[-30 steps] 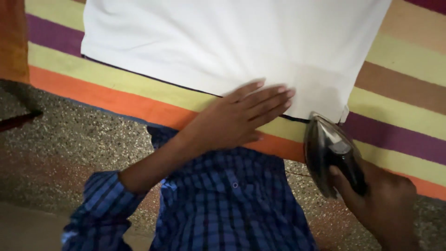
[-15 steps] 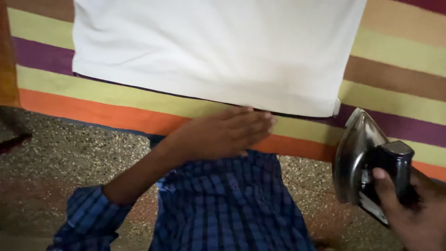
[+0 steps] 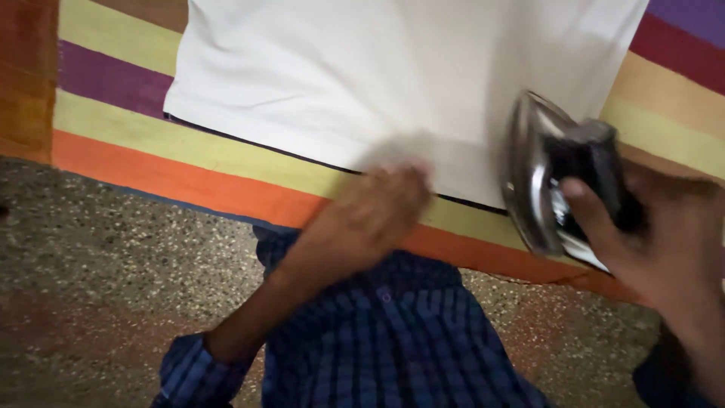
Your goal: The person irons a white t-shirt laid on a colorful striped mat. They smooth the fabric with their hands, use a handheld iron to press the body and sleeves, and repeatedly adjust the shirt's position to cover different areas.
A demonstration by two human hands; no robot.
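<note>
1. The iron (image 3: 545,177) is being held tilted on its side, soleplate facing left, above the near right corner of the white cloth (image 3: 393,83).
2. The right hand (image 3: 649,234) is gripping the iron's dark handle.
3. The left hand (image 3: 377,215), blurred, fingers open, is lying flat at the cloth's near edge.
4. The cloth is lying on a striped blanket (image 3: 174,162) beside the speckled floor (image 3: 106,264).

Floor: speckled stone floor (image 3: 113,249), grey-brown with pale flecks and a reddish patch, fills the lower part of the view.
Surface cover: striped cloth (image 3: 151,147) in bands of orange, pale yellow, purple and brown, its near edge running slantwise above the floor.
Left edge: orange-brown upright panel (image 3: 26,75), blurred.
Light: dim and warm, soft shadows.
</note>
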